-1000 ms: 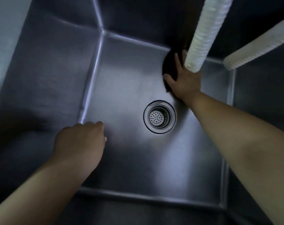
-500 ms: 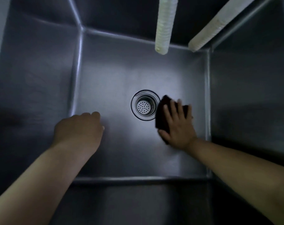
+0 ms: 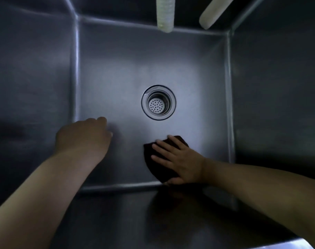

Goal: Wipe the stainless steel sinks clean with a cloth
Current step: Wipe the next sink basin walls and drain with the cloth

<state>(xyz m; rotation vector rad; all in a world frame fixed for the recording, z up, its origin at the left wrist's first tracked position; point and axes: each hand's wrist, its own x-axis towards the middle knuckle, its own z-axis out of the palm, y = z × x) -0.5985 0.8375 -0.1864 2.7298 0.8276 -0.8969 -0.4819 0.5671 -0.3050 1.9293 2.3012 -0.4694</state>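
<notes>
One dark cloth [image 3: 154,163], flat on the floor of the stainless steel sink [image 3: 117,78], pinned under the right hand [image 3: 178,159]. Fingers [image 3: 161,146] straight and spread across the cloth, palm pressing down, thumb at the cloth's near edge. Close to the sink's near wall, just ahead of the seam where floor meets wall.

Left hand [image 3: 83,137] well apart from the right, off to its left, knuckles up and fingers curled under, holding nothing; whether touching the sink floor or hovering just above it, cannot tell. Near the left-hand seam of the floor.

Round drain strainer [image 3: 158,102] beyond both hands, between them and a little nearer the right, clear of the cloth. Perforated basket visible in its centre.

Two pale ribbed hoses hanging in from the far side, well beyond the hands: one [image 3: 165,13] almost straight above the drain, another [image 3: 214,11] slanting farther right.
</notes>
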